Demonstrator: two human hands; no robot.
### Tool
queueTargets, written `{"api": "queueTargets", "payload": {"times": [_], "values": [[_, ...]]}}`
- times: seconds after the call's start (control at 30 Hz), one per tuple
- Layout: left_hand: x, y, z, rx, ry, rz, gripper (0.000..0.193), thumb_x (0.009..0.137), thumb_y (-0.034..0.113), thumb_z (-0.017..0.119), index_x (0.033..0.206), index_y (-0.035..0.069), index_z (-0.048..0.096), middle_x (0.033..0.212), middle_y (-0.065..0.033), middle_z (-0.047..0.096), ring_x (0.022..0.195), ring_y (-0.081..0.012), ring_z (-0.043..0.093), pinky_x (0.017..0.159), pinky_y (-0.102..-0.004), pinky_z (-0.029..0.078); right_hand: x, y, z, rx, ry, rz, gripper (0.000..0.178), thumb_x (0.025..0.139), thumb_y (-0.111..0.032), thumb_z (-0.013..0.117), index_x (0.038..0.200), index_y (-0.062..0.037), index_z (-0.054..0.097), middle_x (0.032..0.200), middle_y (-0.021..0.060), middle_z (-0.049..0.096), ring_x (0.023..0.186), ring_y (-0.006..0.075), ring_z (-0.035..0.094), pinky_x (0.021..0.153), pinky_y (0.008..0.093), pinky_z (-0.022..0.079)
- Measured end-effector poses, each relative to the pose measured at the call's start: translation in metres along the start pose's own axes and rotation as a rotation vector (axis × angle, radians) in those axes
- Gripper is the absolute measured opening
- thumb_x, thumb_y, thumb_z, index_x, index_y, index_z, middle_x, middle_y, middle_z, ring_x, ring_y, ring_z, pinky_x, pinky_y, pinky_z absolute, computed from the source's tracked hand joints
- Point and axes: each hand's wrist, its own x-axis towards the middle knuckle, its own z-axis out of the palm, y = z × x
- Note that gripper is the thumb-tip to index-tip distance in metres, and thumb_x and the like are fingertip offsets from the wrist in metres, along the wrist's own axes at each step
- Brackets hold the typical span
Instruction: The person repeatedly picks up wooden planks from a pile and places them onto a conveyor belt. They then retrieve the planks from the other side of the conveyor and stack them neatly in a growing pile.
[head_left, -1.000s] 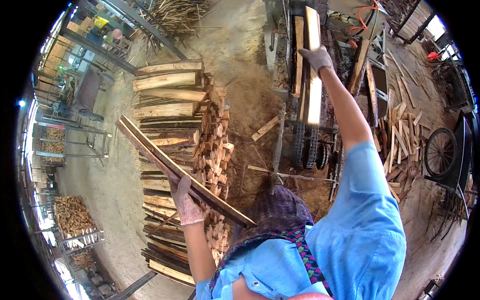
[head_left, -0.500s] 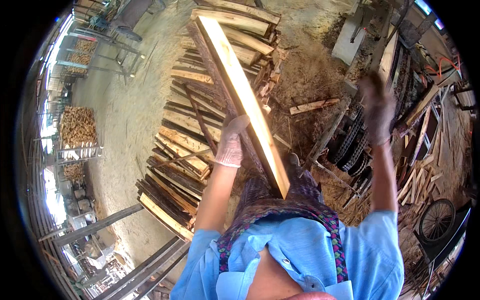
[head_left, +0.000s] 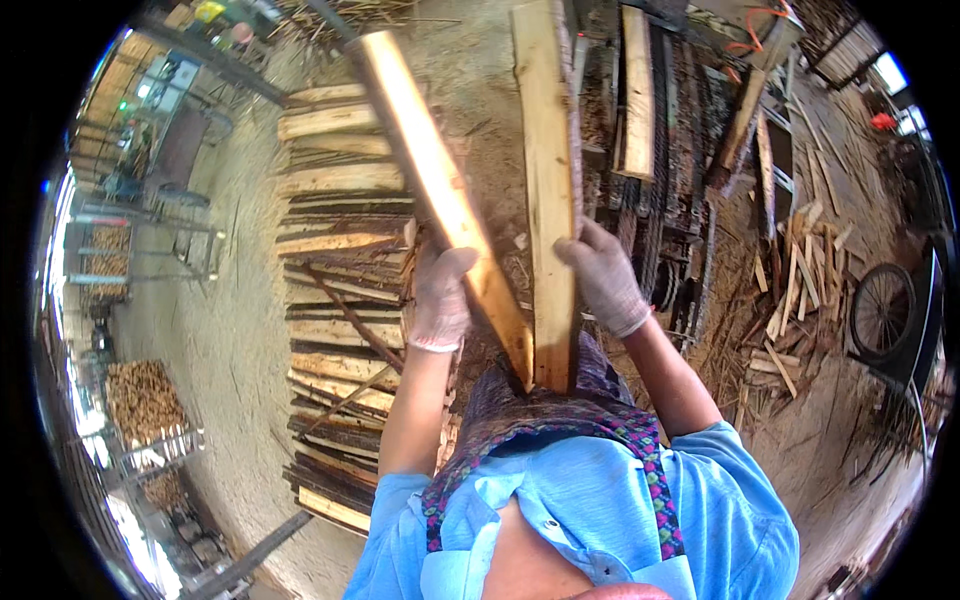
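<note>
In my gloved left hand (head_left: 440, 295) is a long wooden slab (head_left: 425, 150) with a bright sawn face and dark bark along its left edge. It slants up and away to the left. My right hand (head_left: 602, 280), also gloved, grips a second, wider wooden board (head_left: 545, 180) by its right edge, thumb on the pale face. This one stands nearly straight away from me. The near ends of both meet at my patterned apron (head_left: 560, 415). The fingers behind each piece are hidden.
A long stack of bark-edged slabs (head_left: 345, 240) lies to the left. At right runs a chain conveyor (head_left: 665, 210) with a plank (head_left: 636, 95) on it. Scrap sticks (head_left: 800, 270) and a spoked cart wheel (head_left: 883, 310) are further right. Bundled wood (head_left: 145, 400) stands far left.
My right hand, stretched out to the right beside the conveyor before, now holds a second board in front of me. My left hand keeps its slab. The view has turned to the right.
</note>
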Motion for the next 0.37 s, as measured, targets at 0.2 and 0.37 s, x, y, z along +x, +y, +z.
{"api": "queueTargets", "payload": {"times": [0.2,0.37], "values": [[-0.025,0.014,-0.036,-0.098,0.094,-0.047,0.087,0.071,0.017,0.077,0.146,-0.004,0.040,0.131,-0.0198,0.061,0.115,-0.0314,0.066,0.100,-0.0405,0.061,0.016,0.019,-0.089,0.206,0.179,-0.155,0.056,0.095,-0.013,0.066,0.146,0.0033,0.052,0.126,0.0069,0.067,0.110,0.0120,0.061,0.100,0.0285,0.048],[-0.056,0.013,-0.098,-0.144,0.196,0.047,0.093,0.074,0.011,0.074,0.155,0.010,0.028,0.137,-0.0208,0.058,0.124,-0.0354,0.063,0.101,-0.0508,0.059,0.013,0.030,-0.126,0.203,0.203,-0.329,0.067,0.092,-0.009,0.070,0.153,0.0015,0.043,0.146,0.0118,0.057,0.134,0.0165,0.052,0.116,0.0301,0.037]]}}
